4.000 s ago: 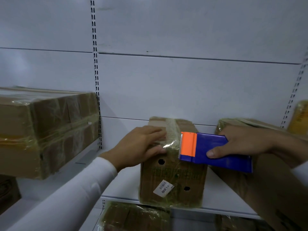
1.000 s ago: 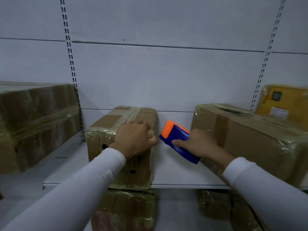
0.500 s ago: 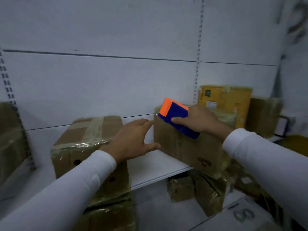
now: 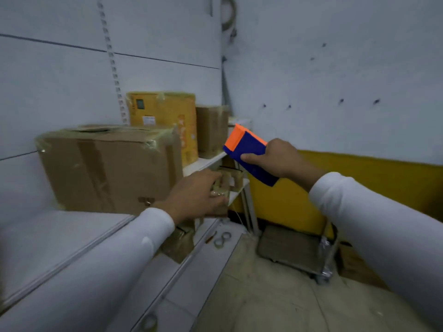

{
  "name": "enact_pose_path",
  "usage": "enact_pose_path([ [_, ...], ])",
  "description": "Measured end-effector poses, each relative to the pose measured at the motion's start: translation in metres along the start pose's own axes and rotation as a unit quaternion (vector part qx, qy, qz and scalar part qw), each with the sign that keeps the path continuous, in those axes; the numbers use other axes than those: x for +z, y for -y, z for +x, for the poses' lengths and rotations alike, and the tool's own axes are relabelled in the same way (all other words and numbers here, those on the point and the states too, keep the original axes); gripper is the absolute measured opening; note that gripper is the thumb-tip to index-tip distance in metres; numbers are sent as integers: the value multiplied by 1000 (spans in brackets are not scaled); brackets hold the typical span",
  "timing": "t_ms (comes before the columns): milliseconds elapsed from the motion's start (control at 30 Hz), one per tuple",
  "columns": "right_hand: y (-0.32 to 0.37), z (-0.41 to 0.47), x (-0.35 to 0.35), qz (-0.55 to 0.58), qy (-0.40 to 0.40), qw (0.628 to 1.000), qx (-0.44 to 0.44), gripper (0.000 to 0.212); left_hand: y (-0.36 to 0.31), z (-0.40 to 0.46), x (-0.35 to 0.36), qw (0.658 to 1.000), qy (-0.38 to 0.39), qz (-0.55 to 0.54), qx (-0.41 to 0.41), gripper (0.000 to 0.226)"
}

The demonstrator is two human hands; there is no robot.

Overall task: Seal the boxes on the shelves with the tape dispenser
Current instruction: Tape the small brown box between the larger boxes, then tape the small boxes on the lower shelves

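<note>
My right hand grips a blue tape dispenser with an orange front, held in the air to the right of the shelf's end. A large brown cardboard box wrapped in clear tape stands on the white shelf. Behind it are a yellow box and a smaller brown box. My left hand hovers with fingers spread, holding nothing, just right of the large box's front corner.
Small taped boxes sit on a lower shelf behind my left hand. Tape rolls lie on the bottom shelf. A metal trolley stands on the floor against the yellow wall strip.
The view has swung right, past the small taped box to the shelf's end. My left hand left that box and both hands moved right along the shelf; the dispenser stays in my right hand.
</note>
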State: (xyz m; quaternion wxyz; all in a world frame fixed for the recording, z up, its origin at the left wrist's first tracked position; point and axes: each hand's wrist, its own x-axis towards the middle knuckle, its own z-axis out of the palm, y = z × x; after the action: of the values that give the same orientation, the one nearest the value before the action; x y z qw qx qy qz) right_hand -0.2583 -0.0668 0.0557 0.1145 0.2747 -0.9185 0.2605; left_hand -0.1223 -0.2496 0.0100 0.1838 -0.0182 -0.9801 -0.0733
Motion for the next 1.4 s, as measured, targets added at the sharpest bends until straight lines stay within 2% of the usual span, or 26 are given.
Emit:
enact_pose_path([
  [133,-81,-10,12,8,25,997,69,63,-38,35,63,999,33,-26,2,64],
  [267,-165,-9,22,23,38,994,102,59,-71,77,116,997,60,-41,10,51],
  [400,-231,8,24,32,36,992,118,58,-96,118,156,996,77,-54,-10,64],
  [533,-278,40,29,58,40,989,130,58,-106,157,184,993,75,-88,-35,64],
  [767,-330,109,68,70,59,987,129,57,-80,234,242,990,95,-89,-61,65],
  [1133,-415,265,123,54,82,983,158,56,-20,418,349,983,108,-148,-33,59],
  [1400,-483,357,164,97,112,973,175,55,1,516,407,974,134,-175,-49,58],
])
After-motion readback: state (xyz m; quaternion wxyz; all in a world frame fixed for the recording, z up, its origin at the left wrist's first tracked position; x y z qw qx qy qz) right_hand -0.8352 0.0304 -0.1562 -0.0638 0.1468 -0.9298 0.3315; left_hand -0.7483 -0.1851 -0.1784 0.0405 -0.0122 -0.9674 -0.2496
